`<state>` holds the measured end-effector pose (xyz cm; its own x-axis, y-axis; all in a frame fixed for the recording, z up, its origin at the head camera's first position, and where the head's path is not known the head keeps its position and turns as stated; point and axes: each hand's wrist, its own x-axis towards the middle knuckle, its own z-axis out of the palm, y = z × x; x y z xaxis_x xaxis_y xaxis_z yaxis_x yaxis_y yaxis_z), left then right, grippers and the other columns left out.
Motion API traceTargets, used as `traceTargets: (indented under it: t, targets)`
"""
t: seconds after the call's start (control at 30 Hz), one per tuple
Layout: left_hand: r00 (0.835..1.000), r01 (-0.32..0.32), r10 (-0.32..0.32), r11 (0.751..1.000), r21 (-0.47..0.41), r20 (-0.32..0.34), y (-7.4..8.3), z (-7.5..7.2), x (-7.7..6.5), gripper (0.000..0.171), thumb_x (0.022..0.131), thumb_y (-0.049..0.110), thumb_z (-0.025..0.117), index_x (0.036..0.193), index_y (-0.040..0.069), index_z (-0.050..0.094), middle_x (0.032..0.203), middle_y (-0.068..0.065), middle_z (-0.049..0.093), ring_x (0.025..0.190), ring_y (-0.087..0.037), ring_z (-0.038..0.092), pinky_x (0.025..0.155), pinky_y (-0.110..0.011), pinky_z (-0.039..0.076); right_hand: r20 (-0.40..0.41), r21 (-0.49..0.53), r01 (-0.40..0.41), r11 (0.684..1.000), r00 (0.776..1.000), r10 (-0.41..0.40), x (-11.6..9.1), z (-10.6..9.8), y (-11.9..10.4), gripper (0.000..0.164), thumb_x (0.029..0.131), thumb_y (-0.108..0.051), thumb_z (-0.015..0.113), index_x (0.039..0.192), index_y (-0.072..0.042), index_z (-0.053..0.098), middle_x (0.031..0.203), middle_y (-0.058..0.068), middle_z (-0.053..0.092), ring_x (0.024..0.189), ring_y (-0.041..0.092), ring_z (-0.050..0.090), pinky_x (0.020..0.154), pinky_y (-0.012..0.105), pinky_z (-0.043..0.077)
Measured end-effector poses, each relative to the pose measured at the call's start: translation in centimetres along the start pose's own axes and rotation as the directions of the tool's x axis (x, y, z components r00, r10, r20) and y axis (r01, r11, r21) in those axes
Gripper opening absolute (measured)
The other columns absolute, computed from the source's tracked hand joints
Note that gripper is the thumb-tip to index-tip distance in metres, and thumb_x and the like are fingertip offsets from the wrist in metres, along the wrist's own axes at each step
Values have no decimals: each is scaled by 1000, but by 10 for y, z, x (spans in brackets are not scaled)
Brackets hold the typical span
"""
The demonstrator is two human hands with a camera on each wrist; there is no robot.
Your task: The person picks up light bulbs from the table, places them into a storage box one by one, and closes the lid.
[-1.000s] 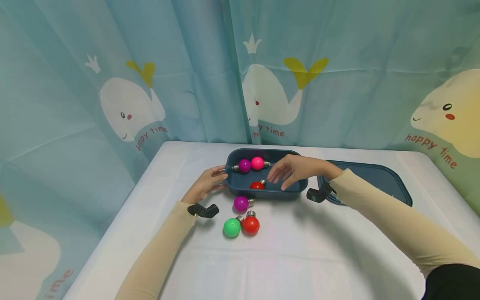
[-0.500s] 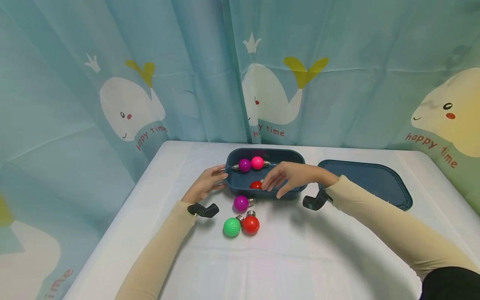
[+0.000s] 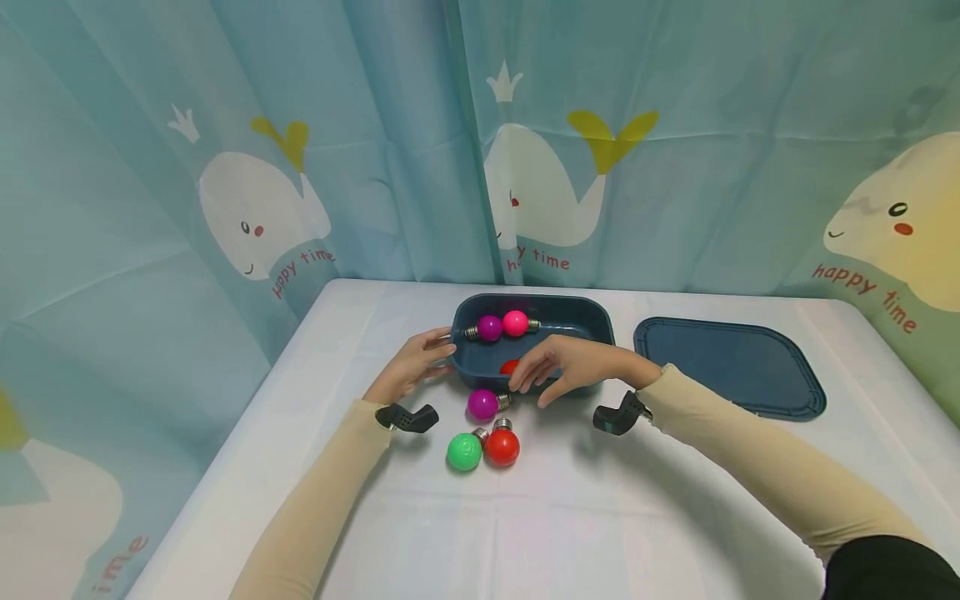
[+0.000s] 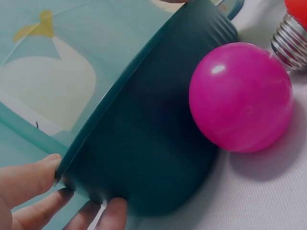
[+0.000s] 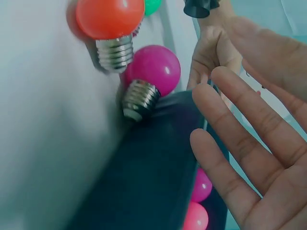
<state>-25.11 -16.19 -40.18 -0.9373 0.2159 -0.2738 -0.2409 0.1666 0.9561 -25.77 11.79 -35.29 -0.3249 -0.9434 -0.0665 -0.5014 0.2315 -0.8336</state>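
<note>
My left hand (image 3: 414,365) touches the left end of a dark blue plastic box (image 3: 551,305); in the left wrist view its fingertips (image 4: 115,211) lie along the outer wall and rim. Above the box's front rim is my right hand (image 3: 567,363), fingers spread and holding nothing. Inside the box lie a purple light bulb (image 3: 491,327), a pink bulb (image 3: 515,322) and a red bulb (image 3: 508,367), the last mostly hidden by the front wall and right hand. Just before the box lie another purple bulb (image 3: 482,405), a green bulb (image 3: 464,452) and another red bulb (image 3: 502,448).
To the right of the box a flat dark blue lid or tray (image 3: 731,367) lies on the white-covered table (image 3: 570,517). A pale blue curtain (image 3: 405,150) with whale prints hangs behind and along the left side.
My right hand has moved from over the inside of the box toward its front rim, nearer the purple bulb outside. The left hand stays at the box's left end.
</note>
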Motion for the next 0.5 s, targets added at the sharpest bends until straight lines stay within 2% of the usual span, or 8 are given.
traceTargets:
  t: [0.27, 0.5]
  targets:
    - [1000, -3, 3, 1000, -6, 1, -1, 0, 1, 54, 98, 9, 47, 147, 1, 27, 148, -23, 34, 133, -37, 40, 107, -48, 39, 8, -2, 28, 1000, 1000, -28, 4, 9, 0, 38, 78, 0, 73, 114, 2, 63, 111, 26, 63, 101, 40, 62, 92, 44, 52]
    - [1000, -16, 16, 1000, -9, 13, -2, -2, 1, 55, 98, 9, 48, 147, 1, 26, 149, -23, 33, 133, -37, 39, 108, -48, 39, 12, 28, 47, 999, 999, -47, 7, 18, 0, 39, 77, 3, 72, 115, 6, 61, 112, 26, 63, 101, 41, 62, 92, 48, 51]
